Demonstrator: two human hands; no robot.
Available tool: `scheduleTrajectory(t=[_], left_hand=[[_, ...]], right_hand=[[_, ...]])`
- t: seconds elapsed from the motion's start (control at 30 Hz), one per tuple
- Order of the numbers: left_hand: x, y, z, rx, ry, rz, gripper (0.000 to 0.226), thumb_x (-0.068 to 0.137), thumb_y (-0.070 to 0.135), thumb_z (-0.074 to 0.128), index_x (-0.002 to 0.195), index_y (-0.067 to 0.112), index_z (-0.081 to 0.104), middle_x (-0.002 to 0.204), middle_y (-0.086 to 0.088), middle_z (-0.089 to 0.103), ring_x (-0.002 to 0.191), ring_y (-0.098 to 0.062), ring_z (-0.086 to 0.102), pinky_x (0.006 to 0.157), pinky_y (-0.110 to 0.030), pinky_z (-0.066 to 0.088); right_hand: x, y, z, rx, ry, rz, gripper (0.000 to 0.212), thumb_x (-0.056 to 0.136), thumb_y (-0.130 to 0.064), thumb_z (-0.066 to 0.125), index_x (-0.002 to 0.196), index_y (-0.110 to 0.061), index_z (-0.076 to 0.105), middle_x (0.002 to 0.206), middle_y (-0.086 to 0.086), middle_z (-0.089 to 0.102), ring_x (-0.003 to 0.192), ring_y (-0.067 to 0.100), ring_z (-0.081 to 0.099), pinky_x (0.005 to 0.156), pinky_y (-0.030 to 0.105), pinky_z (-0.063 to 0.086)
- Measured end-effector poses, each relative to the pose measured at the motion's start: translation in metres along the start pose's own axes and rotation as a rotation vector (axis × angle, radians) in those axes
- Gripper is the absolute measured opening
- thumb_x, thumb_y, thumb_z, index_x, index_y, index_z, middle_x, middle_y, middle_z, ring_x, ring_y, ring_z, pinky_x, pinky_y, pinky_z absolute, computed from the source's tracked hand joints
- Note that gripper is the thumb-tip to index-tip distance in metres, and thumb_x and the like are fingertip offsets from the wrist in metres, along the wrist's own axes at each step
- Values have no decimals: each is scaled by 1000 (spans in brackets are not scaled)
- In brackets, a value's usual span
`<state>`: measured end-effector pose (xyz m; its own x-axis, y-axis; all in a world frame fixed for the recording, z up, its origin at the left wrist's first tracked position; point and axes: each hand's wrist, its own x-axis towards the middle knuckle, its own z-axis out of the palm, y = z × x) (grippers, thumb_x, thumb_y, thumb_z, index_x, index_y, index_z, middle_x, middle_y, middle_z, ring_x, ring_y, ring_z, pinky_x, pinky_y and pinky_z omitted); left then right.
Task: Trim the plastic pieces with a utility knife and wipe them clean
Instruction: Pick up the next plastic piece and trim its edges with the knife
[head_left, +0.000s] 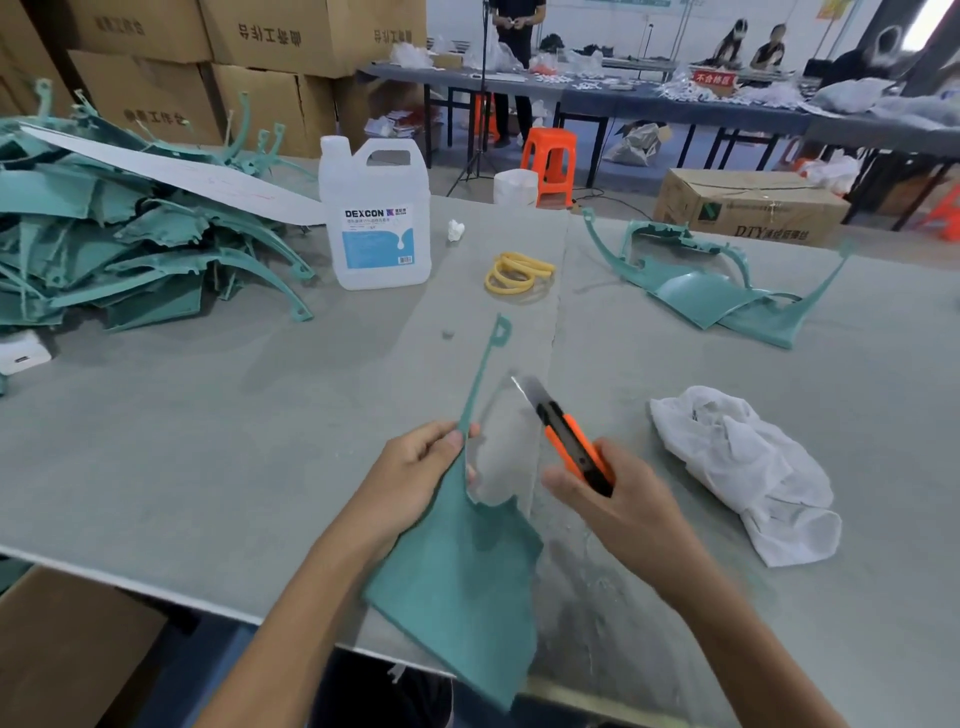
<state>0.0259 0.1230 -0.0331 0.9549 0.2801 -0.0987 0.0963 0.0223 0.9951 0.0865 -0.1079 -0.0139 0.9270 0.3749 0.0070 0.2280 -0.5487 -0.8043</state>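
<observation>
The left hand (415, 467) pinches a teal piece (467, 587) at the base of its thin arm, holding it over the table (208, 441) edge. The right hand (608, 499) grips an orange knife (571, 441), blade out, just right of the piece. A white rag (743, 467) lies right of that hand. Ahead of the left hand stands a jug (374, 218) labelled DEXCON. Far ahead of the right hand, a box (748, 208) reads DTY.

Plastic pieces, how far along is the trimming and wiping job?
Possibly done: a few pieces set apart at the right. In hand: the left hand holds one piece, the right hand grips the utility knife, blade out, beside it. Left: the big pile at the left, and wiping; the cloth lies untouched.
</observation>
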Motion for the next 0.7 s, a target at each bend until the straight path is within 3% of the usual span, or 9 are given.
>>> scheduleTrajectory(t=[0.1,0.17,0.23,0.3,0.37,0.43,0.47,0.53,0.7], left_hand=[[11,1,9,371,-55,92,21,101,29,59,115,29,74,104,8,76,97,-13,70,90,-30,54],[14,2,11,735,0,141,32,97,36,62,128,29,66,113,8,69,103,-11,63,95,-29,47],[3,5,13,847,122,153,33,95,38,62,126,26,60,117,5,60,108,-16,57,97,-31,43],[-23,2,18,825,233,177,23,94,47,58,109,31,54,111,10,57,109,-16,53,94,-32,41],[-56,-5,33,966,186,158,43,83,73,44,108,38,48,113,16,51,112,-14,47,97,-33,36],[-80,-15,50,1150,30,41,82,67,92,29,130,40,40,139,10,39,135,-18,31,113,-39,20],[-85,-20,56,1218,-47,-11,97,63,95,27,142,38,29,154,6,22,146,-22,13,119,-45,7],[-86,-26,58,1285,-104,-33,103,66,89,33,152,35,12,164,8,-6,152,-21,-12,120,-52,-10],[-76,-31,43,1313,-60,91,86,75,76,37,151,40,21,167,7,2,153,-18,-7,121,-48,-10]], right_hand=[[-6,5,18,116,-50,38,52,74,-73,63,82,-22,56,64,-9,57,55,8,47,55,31,40],[-10,9,22,139,-49,77,54,85,-68,60,89,-14,60,78,5,70,58,16,55,55,37,44],[-12,13,22,168,-52,118,43,93,-57,60,92,-14,61,88,11,73,59,22,64,52,36,47],[-14,15,21,238,-60,146,39,94,-51,63,95,-12,60,88,11,73,58,17,67,49,31,47],[-15,15,22,242,-76,146,39,93,-50,63,94,-12,61,87,7,74,59,13,66,48,29,45],[-16,15,25,194,-101,124,31,94,-49,63,92,-18,64,86,-1,75,62,11,66,52,28,45],[-16,16,25,171,-106,112,25,95,-47,64,92,-22,65,85,-3,75,65,12,67,55,29,47],[-17,16,23,52,-86,59,17,96,-47,63,94,-29,64,79,-6,72,68,13,67,61,33,51],[-15,17,3,-543,-25,-104,28,95,-65,45,106,-40,52,73,-11,66,75,15,65,64,35,50]])
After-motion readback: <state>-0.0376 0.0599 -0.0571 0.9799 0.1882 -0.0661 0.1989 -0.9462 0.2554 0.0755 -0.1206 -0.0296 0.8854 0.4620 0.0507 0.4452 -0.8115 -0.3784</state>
